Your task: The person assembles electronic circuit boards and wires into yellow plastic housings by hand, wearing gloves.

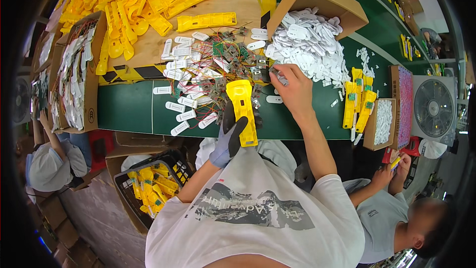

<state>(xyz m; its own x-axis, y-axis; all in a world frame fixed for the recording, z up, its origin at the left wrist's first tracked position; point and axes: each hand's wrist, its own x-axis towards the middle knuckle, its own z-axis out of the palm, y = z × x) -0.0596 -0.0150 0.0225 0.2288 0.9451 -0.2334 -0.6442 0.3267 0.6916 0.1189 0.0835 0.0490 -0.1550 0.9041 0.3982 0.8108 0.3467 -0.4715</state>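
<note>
My left hand (230,136), in a grey and dark glove, grips a long yellow plastic housing (242,114) at its lower part. The housing stands tilted upward over the table's near edge, its hollow side with a small square opening facing me. My bare right hand (292,87) is closed in a pinch on a small grey metal part (278,76), partly hidden by the fingers. Just left of that hand lies a heap of metal parts with thin red wires (230,62), mixed with white plastic pieces (186,101).
Yellow housings (148,0) pile up at the far left. A tipped cardboard box (317,0) spills white covers (307,44) at the right. Filled yellow housings (358,99) lie further right. A black crate (124,188) sits below at left; a co-worker (382,218) works at right.
</note>
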